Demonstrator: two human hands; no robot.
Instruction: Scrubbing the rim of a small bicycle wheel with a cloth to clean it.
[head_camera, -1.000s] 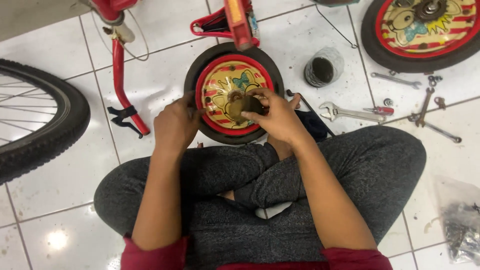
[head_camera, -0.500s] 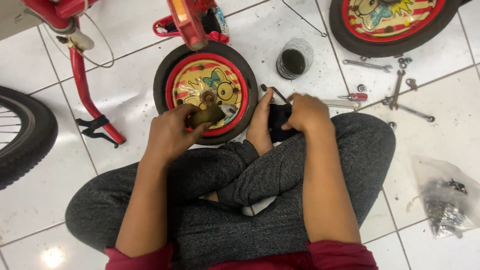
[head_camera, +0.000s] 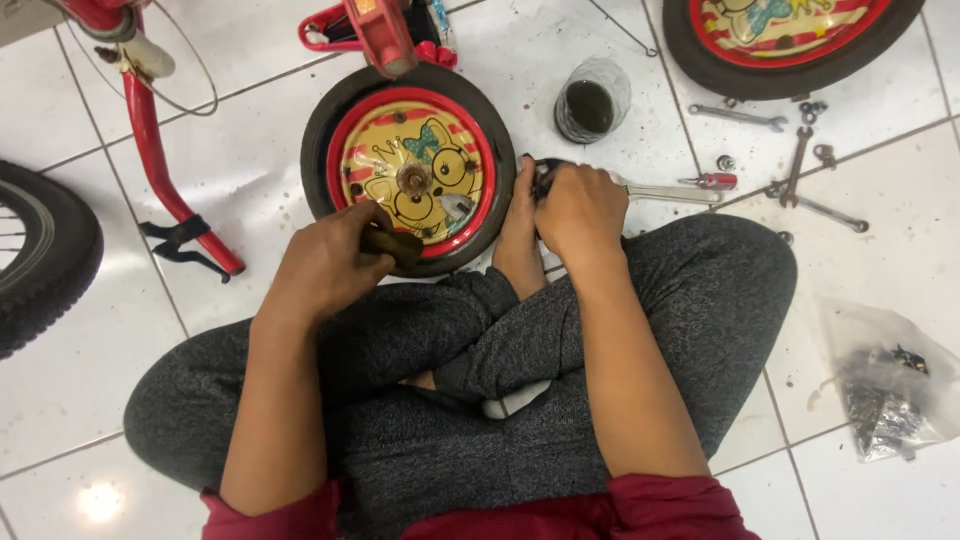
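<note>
Wheel (head_camera: 408, 165) hub service, tool pickup
My left hand (head_camera: 325, 265) grips a dark part (head_camera: 392, 243); right hand (head_camera: 578, 208) closes on wrench (head_camera: 660, 192), next to lift it

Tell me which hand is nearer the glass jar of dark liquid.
Right. The right hand rests on a tool just below the glass jar. The left hand holds a dark small part over the small wheel, farther to the left.
</note>
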